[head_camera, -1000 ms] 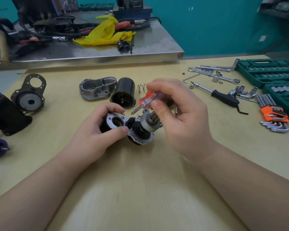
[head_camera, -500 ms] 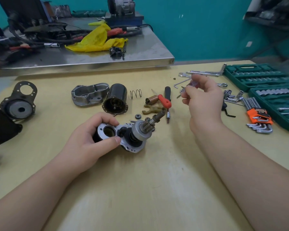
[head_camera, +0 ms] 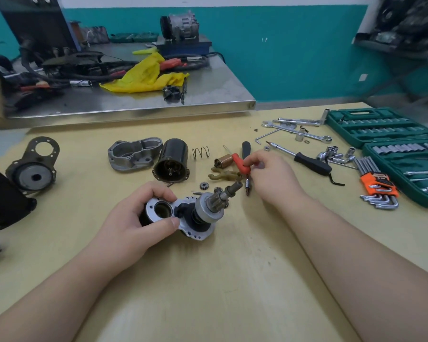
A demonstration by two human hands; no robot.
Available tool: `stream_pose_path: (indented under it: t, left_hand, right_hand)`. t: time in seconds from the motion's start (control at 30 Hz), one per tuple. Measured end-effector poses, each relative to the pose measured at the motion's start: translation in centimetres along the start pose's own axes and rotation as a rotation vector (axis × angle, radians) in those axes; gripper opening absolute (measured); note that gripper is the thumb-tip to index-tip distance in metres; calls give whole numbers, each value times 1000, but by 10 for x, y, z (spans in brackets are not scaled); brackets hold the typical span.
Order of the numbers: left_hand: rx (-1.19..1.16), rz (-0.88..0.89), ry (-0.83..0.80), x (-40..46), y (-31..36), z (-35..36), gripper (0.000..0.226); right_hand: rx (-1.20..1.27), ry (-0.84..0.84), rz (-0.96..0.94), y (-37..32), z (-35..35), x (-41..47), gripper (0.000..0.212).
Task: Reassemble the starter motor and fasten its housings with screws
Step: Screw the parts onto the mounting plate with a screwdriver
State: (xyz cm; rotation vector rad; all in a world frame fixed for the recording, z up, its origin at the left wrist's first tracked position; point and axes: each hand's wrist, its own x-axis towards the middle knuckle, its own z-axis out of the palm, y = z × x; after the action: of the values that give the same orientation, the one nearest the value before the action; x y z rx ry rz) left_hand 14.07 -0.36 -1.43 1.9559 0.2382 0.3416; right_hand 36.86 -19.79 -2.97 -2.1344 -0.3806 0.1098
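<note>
- No brand, label or other writing can be read on any part or tool; the orange holder of the hex key set (head_camera: pixel 378 183) carries marks too small to make out.
- The left hand (head_camera: pixel 136 218) grips the starter motor assembly (head_camera: pixel 183 213) on the wooden table (head_camera: pixel 220 280), thumb and fingers curled round its round housing end; the pinion shaft points up and to the right.
- The right hand (head_camera: pixel 272 176) has its fingers curled onto the red-handled screwdriver (head_camera: pixel 242 166), which lies on the table just right of the shaft, tip toward the camera.
- Half a second ago the right hand was lifted farther right, near the wrenches, pinching something small; now it has come down to the screwdriver.
- The left hand keeps the same hold on the assembly.
- Loose parts lie behind the assembly as before: grey end cover (head_camera: pixel 134 155), black motor can (head_camera: pixel 172 164), spring (head_camera: pixel 200 152), copper-coloured plunger (head_camera: pixel 224 161), shift fork (head_camera: pixel 223 176), small gear (head_camera: pixel 204 185).
- A ratchet with black handle (head_camera: pixel 309 162) and a green socket case (head_camera: pixel 381 127) sit to the right.
</note>
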Motion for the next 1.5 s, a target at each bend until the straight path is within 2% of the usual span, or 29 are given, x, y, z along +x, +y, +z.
stream_pose_path:
  t: [0.2,0.3,0.4,0.47,0.53,0.63,0.83,0.93,1.03,1.13,1.2,1.27,1.37,1.43,1.5]
  left_hand:
    - [25,13,-9,1,-5,-3,51]
    - [84,26,-13,1,-6,-4,60]
    - [165,49,-12,2,-5,-6,75]
    - [191,58,-15,2,-3,-6,79]
    - [208,47,-22,2,-1,-7,80]
    - [228,26,-24,2,-1,-8,74]
    - [261,67,-8,4,-4,-7,58]
    - [212,74,10,4,-7,-13,60]
    - [-12,47,122,6,-8,-25,71]
    - [-252,41,319,14,-8,-45,72]
    - [-327,24,465,17,-9,-61,70]
    - [-256,-8,608,17,-12,-76,68]
    - [2,-117,772,21,-27,-90,60]
    - [162,-183,828,24,-34,-94,58]
    - [328,-202,808,25,-37,-94,56]
  right_hand:
    - [-298,-41,30,1,-6,-3,39]
    - [-373,-19,55,0,-5,-4,47]
    - [-417,34,-55,-3,-3,-6,39]
    - [-374,46,-159,-6,-3,-9,30]
    - [-232,35,-270,-10,-1,-13,25]
    - [-48,37,-416,-18,3,-29,27]
    - [-77,-5,-560,-23,11,-46,19]
    - [-70,1,-566,-22,12,-46,21]
    - [-61,38,-535,-20,12,-44,24]
    - [-60,34,-516,-20,12,-43,23]
    - [-72,18,-504,-20,13,-43,22]
    - [-89,0,-495,-21,14,-44,22]
    - [-103,-35,-486,-22,16,-45,21]
    - [-101,-49,-475,-22,16,-45,21]
    - [-89,-53,-458,-23,16,-45,22]
